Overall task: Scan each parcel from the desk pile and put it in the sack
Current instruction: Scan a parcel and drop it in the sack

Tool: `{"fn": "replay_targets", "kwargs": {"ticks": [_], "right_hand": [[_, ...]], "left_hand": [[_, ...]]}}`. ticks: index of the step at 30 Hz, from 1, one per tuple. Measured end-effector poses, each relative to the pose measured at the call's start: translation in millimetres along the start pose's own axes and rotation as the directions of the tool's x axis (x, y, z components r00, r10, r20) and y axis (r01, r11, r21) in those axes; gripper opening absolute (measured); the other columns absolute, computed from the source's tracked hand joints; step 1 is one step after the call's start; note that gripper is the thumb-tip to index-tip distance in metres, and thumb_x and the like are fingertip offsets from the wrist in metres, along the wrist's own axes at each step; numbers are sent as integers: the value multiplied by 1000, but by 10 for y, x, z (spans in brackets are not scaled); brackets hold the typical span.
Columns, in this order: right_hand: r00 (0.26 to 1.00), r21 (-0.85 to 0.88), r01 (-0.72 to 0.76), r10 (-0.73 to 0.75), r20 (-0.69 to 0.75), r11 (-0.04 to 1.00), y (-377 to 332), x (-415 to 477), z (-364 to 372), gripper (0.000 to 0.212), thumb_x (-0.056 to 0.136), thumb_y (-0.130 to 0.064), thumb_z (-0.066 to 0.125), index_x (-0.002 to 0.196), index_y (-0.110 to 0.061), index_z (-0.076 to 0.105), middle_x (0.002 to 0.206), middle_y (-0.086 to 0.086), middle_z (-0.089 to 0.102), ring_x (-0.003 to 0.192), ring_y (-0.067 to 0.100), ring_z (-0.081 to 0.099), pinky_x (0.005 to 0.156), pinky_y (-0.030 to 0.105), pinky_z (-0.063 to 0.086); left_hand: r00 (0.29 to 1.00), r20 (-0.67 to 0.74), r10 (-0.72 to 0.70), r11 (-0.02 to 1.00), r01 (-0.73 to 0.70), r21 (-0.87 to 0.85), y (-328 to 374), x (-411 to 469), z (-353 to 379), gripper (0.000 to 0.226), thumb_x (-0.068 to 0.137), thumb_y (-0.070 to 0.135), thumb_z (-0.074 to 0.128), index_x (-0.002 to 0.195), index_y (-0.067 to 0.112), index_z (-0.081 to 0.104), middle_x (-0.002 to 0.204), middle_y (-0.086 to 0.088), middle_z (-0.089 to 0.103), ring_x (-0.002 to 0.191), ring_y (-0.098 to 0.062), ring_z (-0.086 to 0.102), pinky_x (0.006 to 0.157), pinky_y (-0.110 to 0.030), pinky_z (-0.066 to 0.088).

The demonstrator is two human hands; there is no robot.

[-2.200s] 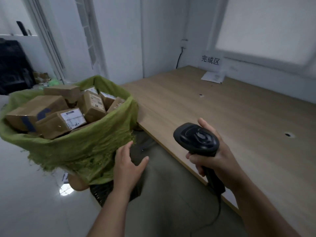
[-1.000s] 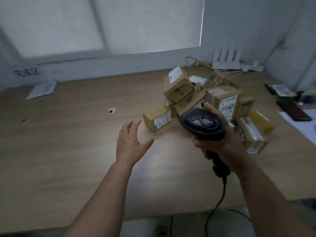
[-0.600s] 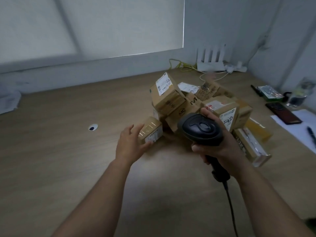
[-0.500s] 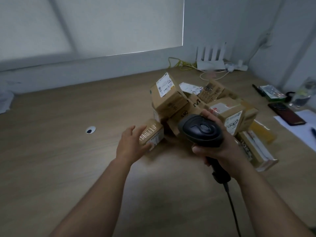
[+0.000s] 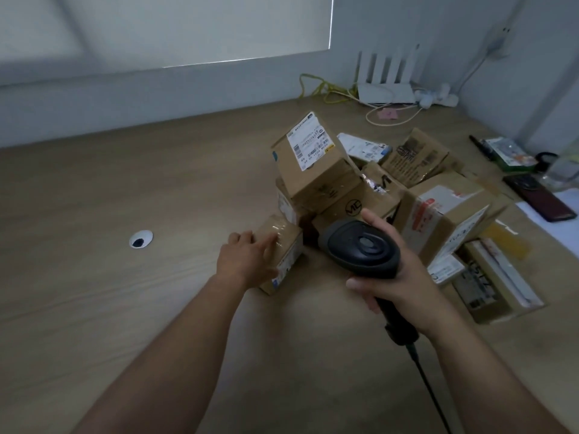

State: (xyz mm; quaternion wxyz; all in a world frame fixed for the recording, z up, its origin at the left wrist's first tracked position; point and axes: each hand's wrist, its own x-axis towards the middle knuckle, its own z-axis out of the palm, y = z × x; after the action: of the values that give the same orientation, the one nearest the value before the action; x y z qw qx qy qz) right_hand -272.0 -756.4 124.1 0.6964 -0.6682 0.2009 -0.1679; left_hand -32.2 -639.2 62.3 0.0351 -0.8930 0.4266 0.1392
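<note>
On the desk, the left hand seemingly grasps the small parcel beneath it; right hand grips the scanner.

The scene is dimly lit by cool daylight diffused through the window blind. Soft shadows are cast on the desk. Glare is seen on parcel tape; edges are bent by wide-angle distortion.

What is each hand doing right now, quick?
Left hand: closed on the small parcel, fingers on top, thumb on its near side.
Right hand: closed round the black scanner.
</note>
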Motion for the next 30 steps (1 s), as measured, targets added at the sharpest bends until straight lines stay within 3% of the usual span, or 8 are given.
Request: {"fn": "replay_targets", "kwargs": {"ticks": [4,7,9,11,13,15,24,30], "right_hand": [[1000,-9,6,-6,31,1000,-19,-1,37,101,61,-4,80,143,-41,35,112,8,67,50,30,51,45,36,46],[998,-6,18,-18,61,1000,-69,-65,63,101,60,-2,80,142,-40,36,113,2,67,50,30,51,44,34,46],[996,-6,34,-33,83,999,-131,-121,80,100,58,-2,80,140,-42,38,113,-2,67,50,29,51,43,33,46],[992,8,55,-55,110,998,-190,-176,98,99,58,-2,80,139,-43,40,112,-6,66,49,26,52,42,32,45],[987,42,73,-78,141,996,-247,-234,122,96,59,2,77,137,-42,41,111,-6,67,48,24,53,41,32,45],[981,77,88,-100,168,993,-327,-297,159,94,61,6,74,136,-42,42,109,-4,68,47,23,53,40,31,45],[936,114,148,-177,306,982,-662,-605,191,91,60,4,73,132,-46,45,96,3,70,47,22,55,41,30,46],[907,127,170,-205,368,977,-740,-809,110,88,61,2,71,128,-50,48,94,3,71,47,23,55,40,30,46]], "left_hand": [[997,43,-69,989,74,-129,-77,-136,-35,92,82,53,67,151,45,6,141,-13,38,127,-33,36,100,-40,39],[986,18,-169,915,163,-369,-172,-372,36,104,69,46,79,148,45,11,129,-13,44,118,-33,44,95,-42,46],[969,-15,-247,774,188,-605,-244,-555,105,110,52,46,81,141,46,17,126,-11,50,113,-32,53,91,-46,52],[949,-24,-314,550,161,-820,-303,-739,153,107,59,25,86,142,39,19,127,-11,53,114,-30,56,89,-44,54],[936,-34,-351,378,109,-919,-327,-918,139,101,71,3,82,146,30,18,124,-9,54,114,-26,56,84,-35,52],[923,-95,-372,304,24,-952,-321,-1068,61,100,74,1,80,147,29,17,117,-2,53,110,-21,55,76,-25,49],[795,-359,-488,340,-205,-918,-273,-1534,-474,105,70,10,85,147,36,17,116,0,52,103,-13,57,79,-28,46],[747,-434,-503,371,-267,-889,-133,-1743,-647,100,74,5,82,147,30,17,105,10,49,91,4,51,65,-12,41]]}}
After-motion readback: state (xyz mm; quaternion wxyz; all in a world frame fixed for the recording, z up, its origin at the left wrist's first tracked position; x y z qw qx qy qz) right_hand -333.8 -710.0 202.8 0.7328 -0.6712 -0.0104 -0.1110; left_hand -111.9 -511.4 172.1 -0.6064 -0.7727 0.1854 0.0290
